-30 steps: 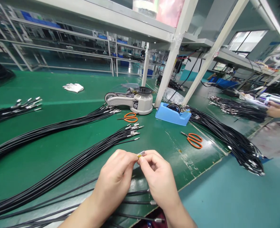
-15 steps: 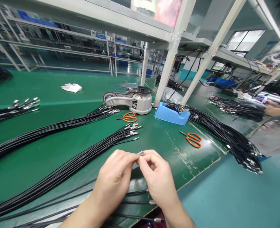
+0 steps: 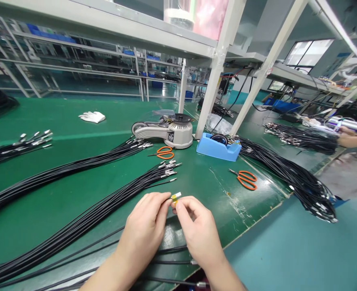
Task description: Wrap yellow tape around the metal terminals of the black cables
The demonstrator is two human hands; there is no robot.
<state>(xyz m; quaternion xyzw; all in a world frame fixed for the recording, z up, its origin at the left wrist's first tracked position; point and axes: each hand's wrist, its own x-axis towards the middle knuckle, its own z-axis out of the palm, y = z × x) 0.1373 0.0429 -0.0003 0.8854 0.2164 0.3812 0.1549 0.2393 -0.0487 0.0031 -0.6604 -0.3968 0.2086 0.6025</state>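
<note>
My left hand (image 3: 148,230) and my right hand (image 3: 196,230) meet over the near edge of the green table (image 3: 75,194). Both pinch the metal tip of a cable (image 3: 176,196), which carries a small yellow band. The fingers of both hands are curled shut around it. The cable's black length is hidden under my hands. Bundles of black cables with metal ends (image 3: 84,214) lie just left of my hands, and a few single cables (image 3: 178,262) pass beneath my wrists.
Beyond my hands stand a grey tape dispenser machine (image 3: 169,131), a blue tape holder (image 3: 218,146) and two orange scissors (image 3: 164,152) (image 3: 245,179). A white glove (image 3: 92,117) lies far left. More cable bundles (image 3: 290,173) run right. Another person's arm (image 3: 352,139) rests at the right edge.
My hands have stayed together on the cable tip and shifted slightly lower; the yellow band shows again at the tip. The view has tilted a little.
</note>
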